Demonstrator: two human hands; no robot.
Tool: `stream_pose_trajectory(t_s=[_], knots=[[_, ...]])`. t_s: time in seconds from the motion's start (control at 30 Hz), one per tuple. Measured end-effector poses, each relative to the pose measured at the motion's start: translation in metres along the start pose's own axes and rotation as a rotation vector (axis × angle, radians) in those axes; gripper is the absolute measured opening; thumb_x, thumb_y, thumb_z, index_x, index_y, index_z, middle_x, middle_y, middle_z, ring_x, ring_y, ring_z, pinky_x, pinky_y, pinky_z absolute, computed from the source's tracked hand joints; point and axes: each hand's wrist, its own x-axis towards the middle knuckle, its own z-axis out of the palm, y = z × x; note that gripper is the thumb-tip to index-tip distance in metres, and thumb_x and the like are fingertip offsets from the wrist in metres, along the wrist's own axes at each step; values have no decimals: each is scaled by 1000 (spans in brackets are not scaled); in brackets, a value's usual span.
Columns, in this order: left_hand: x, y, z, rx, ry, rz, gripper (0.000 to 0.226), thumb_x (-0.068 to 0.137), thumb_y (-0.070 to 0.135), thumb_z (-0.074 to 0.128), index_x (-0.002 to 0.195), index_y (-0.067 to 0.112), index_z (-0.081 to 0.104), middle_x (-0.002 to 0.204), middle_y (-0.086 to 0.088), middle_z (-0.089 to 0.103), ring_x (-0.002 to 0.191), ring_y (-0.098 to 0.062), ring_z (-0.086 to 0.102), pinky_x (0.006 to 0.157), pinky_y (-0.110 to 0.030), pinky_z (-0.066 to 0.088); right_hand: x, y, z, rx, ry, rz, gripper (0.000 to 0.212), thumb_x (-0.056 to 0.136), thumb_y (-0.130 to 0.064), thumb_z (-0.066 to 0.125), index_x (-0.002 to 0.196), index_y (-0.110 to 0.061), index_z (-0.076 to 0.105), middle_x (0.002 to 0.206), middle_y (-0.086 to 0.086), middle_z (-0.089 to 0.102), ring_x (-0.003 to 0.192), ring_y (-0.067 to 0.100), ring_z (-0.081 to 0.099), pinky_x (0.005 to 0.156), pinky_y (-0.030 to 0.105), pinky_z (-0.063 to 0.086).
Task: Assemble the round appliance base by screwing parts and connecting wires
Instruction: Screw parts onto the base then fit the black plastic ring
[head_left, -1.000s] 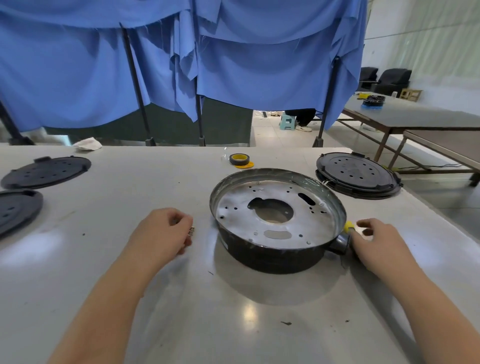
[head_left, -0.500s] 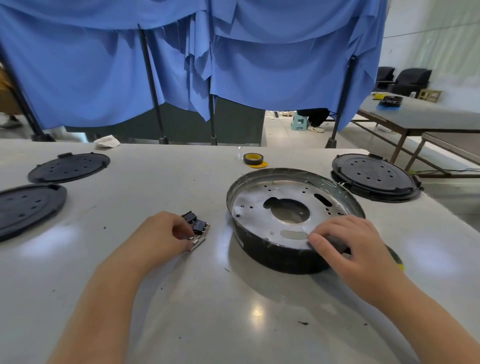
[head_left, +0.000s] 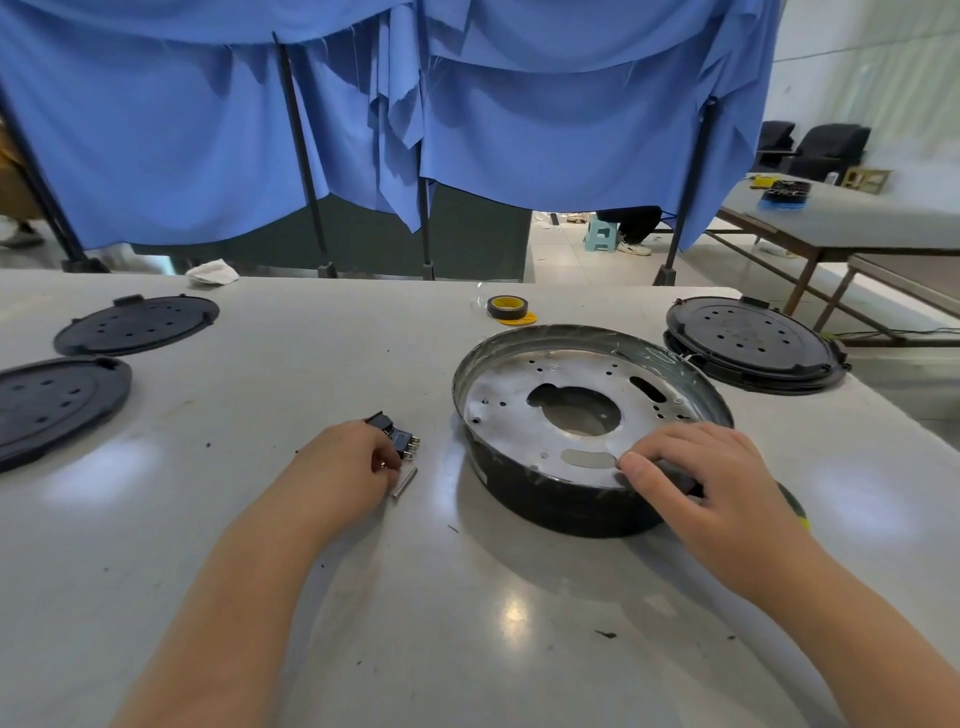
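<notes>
The round appliance base (head_left: 545, 512), black outside with a silver perforated floor and a centre hole, sits open side up on the grey table. My right hand (head_left: 717, 493) rests over its near right rim, fingers closed on a dark tool handle (head_left: 675, 475) whose yellow-tipped end (head_left: 795, 506) shows behind the hand. My left hand (head_left: 343, 467) lies on the table left of the base with curled fingers. It touches a small black switch block with metal pins (head_left: 400, 440). A short metal pin (head_left: 405, 483) lies loose just in front of it.
Two black perforated lids (head_left: 137, 325) (head_left: 52, 405) lie at the left, and a stacked black lid (head_left: 753, 343) at the right near the table edge. A yellow-cored tape roll (head_left: 507, 308) sits behind the base. A white rag (head_left: 213, 272) lies at the far edge below blue curtains.
My right hand moved from the table beside the base onto its near rim, carrying the tool handle. My left hand set the switch block and metal pin down on the table.
</notes>
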Motion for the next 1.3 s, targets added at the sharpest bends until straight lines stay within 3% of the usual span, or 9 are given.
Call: stream_pose_trajectory(t_s=[0.3, 0.37, 0.5, 0.6, 0.67, 0.83, 1.0, 1.2, 1.3], knots=[[0, 4, 5, 0, 41, 101, 11, 88, 14, 62, 83, 21, 66, 90, 9, 63, 88, -14, 57, 75, -27, 44, 0, -2, -1, -1, -2, 3, 41, 86, -60, 35, 79, -34, 66, 82, -21, 63, 91, -1, 55, 94, 34, 36], [-2, 7, -1, -194, 77, 86, 15, 86, 13, 66, 76, 25, 66, 82, 12, 66, 77, -11, 60, 68, -23, 45, 0, -3, -2, 19, 15, 4, 38, 86, -58, 38, 78, -34, 66, 82, -19, 63, 92, 1, 55, 94, 34, 36], [-12, 28, -21, -815, 131, 35, 9, 80, 21, 77, 75, 28, 73, 77, 1, 74, 67, -11, 67, 53, -16, 49, -2, -11, -2, 118, 115, 6, 22, 89, -48, 55, 90, -31, 68, 92, -24, 62, 101, 1, 54, 93, 29, 39], [-28, 57, -26, -1166, -31, 129, 16, 61, 33, 80, 75, 27, 76, 81, -7, 76, 67, -12, 67, 61, -21, 53, -3, -19, -1, 122, 125, -56, 21, 86, -39, 59, 98, -25, 68, 96, -19, 62, 102, 4, 55, 90, 22, 41], [-38, 74, -22, -1255, -129, 182, 23, 52, 35, 79, 73, 24, 76, 80, -10, 75, 64, -13, 67, 60, -19, 53, -4, -27, 0, 107, 120, -122, 22, 86, -37, 61, 101, -23, 68, 98, -16, 62, 103, 3, 54, 90, 20, 41], [-50, 93, -13, -1212, -261, 253, 18, 60, 26, 88, 72, 26, 74, 73, -8, 74, 56, -10, 61, 53, -18, 48, -9, -45, 3, 208, 215, -232, 23, 88, -34, 59, 103, -18, 68, 96, -12, 62, 96, 8, 59, 83, 24, 46], [-52, 99, -5, -1268, -295, 212, 8, 63, 21, 79, 64, 24, 71, 63, -5, 67, 48, -9, 54, 49, -17, 44, -11, -50, 4, 297, 274, -276, 14, 87, -21, 63, 96, -12, 71, 92, -5, 63, 89, 11, 61, 74, 29, 50], [-56, 104, 0, -1240, -247, 201, 17, 60, 31, 82, 64, 20, 69, 55, -2, 62, 46, -10, 51, 48, -17, 43, -11, -51, -1, 401, 252, -209, 9, 77, -14, 73, 83, -19, 68, 82, -9, 63, 80, 10, 63, 71, 20, 48], [-57, 104, 6, -1032, -67, 259, 17, 71, 34, 76, 69, 20, 67, 58, 2, 66, 49, -12, 54, 49, -16, 42, -10, -50, -3, 483, 145, -65, 9, 78, -21, 74, 79, -24, 66, 77, -11, 65, 79, 9, 65, 70, 16, 48]])
